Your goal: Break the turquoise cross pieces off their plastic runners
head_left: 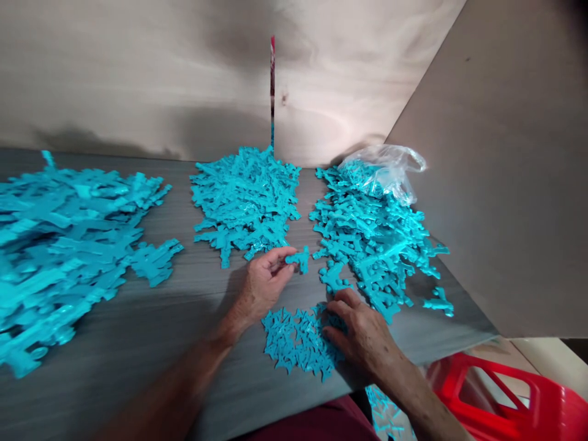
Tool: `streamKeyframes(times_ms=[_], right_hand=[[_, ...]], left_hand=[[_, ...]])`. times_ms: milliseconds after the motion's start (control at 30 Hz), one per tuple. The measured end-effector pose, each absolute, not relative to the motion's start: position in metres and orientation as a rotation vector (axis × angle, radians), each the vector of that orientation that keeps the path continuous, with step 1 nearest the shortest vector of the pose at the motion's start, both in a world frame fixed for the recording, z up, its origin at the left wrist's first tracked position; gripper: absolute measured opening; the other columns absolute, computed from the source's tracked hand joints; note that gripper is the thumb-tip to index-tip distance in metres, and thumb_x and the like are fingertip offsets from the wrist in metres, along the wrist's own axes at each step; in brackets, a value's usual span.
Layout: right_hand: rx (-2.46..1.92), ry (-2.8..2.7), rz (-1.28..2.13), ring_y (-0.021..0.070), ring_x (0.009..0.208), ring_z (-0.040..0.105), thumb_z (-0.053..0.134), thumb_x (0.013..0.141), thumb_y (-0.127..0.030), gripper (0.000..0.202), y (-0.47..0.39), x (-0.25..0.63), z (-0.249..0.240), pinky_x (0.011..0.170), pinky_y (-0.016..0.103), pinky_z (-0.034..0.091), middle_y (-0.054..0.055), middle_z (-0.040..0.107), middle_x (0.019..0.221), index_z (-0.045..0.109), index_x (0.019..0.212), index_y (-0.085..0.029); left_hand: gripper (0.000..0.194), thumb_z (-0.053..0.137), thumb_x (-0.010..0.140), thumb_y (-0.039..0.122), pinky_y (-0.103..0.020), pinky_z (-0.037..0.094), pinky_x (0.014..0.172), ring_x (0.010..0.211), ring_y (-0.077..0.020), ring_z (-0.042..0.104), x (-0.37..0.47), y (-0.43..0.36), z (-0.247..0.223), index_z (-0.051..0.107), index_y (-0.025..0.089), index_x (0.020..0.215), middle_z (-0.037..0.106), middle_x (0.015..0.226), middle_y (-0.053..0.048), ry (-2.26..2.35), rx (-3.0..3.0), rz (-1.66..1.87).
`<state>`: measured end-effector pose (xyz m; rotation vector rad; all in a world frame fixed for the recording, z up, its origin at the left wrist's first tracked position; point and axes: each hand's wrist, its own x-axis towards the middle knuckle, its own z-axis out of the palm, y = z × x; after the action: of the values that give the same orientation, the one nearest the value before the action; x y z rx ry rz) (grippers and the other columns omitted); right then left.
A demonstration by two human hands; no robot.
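My left hand pinches a small turquoise plastic piece with short arms, held by one end between thumb and fingers above the table. Just below it lies a flat patch of thin, star-like turquoise pieces. My right hand is at the right side of this patch, its fingers curled down over the pieces; what lies between the fingertips is hidden. Right behind that hand are knobbly turquoise pieces at the near edge of the right heap.
A large turquoise heap covers the left of the grey table, and a middle heap lies near the wooden back wall. A clear plastic bag rests on the right heap. A red plastic chair stands below the table's right edge.
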<state>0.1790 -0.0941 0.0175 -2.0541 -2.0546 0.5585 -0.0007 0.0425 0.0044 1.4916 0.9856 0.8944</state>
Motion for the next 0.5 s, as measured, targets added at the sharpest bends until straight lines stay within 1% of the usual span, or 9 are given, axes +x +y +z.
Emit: streamKeyframes(times_ms=[67, 133, 233, 300, 333, 400, 500], right_hand=[[-2.075, -2.048, 0.555, 0.0237, 0.098, 0.067, 0.062, 0.087, -0.020, 0.023, -0.094, 0.178, 0.018, 0.083, 0.036, 0.056, 0.010, 0.062, 0.119, 0.068, 0.110, -0.021], [-2.063, -2.036, 0.561, 0.0237, 0.098, 0.067, 0.060, 0.089, -0.021, 0.021, -0.095, 0.178, 0.020, 0.084, 0.037, 0.056, 0.010, 0.063, 0.118, 0.068, 0.109, -0.021], [-2.008, -2.060, 0.618, 0.0247, 0.102, 0.066, 0.066, 0.086, -0.026, 0.025, -0.096, 0.179, 0.022, 0.088, 0.037, 0.055, 0.009, 0.062, 0.122, 0.068, 0.110, -0.022], [-1.995, -2.096, 0.663, 0.0254, 0.105, 0.066, 0.070, 0.083, -0.027, 0.031, -0.097, 0.180, 0.022, 0.090, 0.038, 0.054, 0.008, 0.062, 0.126, 0.067, 0.113, -0.023], [-1.996, -2.107, 0.674, 0.0251, 0.105, 0.066, 0.070, 0.082, -0.026, 0.030, -0.097, 0.180, 0.022, 0.090, 0.037, 0.054, 0.008, 0.062, 0.126, 0.067, 0.112, -0.023], [-1.994, -2.111, 0.666, 0.0229, 0.104, 0.066, 0.067, 0.084, -0.022, 0.024, -0.097, 0.181, 0.018, 0.089, 0.035, 0.053, 0.007, 0.064, 0.121, 0.069, 0.108, -0.023], [-1.966, -2.117, 0.615, 0.0193, 0.098, 0.066, 0.062, 0.086, -0.016, 0.016, -0.096, 0.182, 0.012, 0.086, 0.030, 0.051, 0.005, 0.066, 0.110, 0.070, 0.098, -0.023]], left_hand=[[0.033, 0.065, 0.080, 0.027, -0.034, 0.055, 0.092, 0.100, -0.0216, 0.071, -0.001, 0.041, 0.005, 0.068, 0.017, 0.112, 0.075, 0.110, -0.008, 0.987, 1.538, 0.891], [0.033, 0.064, 0.081, 0.027, -0.034, 0.056, 0.089, 0.100, -0.0216, 0.070, -0.003, 0.040, 0.006, 0.068, 0.017, 0.112, 0.074, 0.113, -0.008, 1.038, 1.577, 0.893], [0.032, 0.062, 0.082, 0.028, -0.032, 0.057, 0.083, 0.096, -0.0210, 0.071, -0.004, 0.040, 0.010, 0.068, 0.017, 0.111, 0.075, 0.107, -0.007, 1.100, 1.642, 0.904], [0.028, 0.061, 0.083, 0.026, -0.031, 0.057, 0.082, 0.091, -0.0193, 0.070, -0.004, 0.039, 0.015, 0.069, 0.017, 0.108, 0.075, 0.101, -0.006, 1.115, 1.720, 0.919], [0.025, 0.061, 0.083, 0.025, -0.030, 0.056, 0.080, 0.087, -0.0181, 0.070, -0.004, 0.038, 0.017, 0.070, 0.017, 0.106, 0.074, 0.098, -0.005, 1.118, 1.774, 0.918], [0.021, 0.060, 0.084, 0.022, -0.028, 0.055, 0.078, 0.081, -0.0158, 0.068, -0.004, 0.035, 0.022, 0.071, 0.019, 0.102, 0.073, 0.094, -0.003, 1.111, 1.908, 0.877], [0.020, 0.059, 0.084, 0.017, -0.027, 0.052, 0.074, 0.078, -0.0143, 0.066, -0.005, 0.030, 0.028, 0.071, 0.020, 0.100, 0.071, 0.093, -0.001, 1.066, 2.085, 0.724]])
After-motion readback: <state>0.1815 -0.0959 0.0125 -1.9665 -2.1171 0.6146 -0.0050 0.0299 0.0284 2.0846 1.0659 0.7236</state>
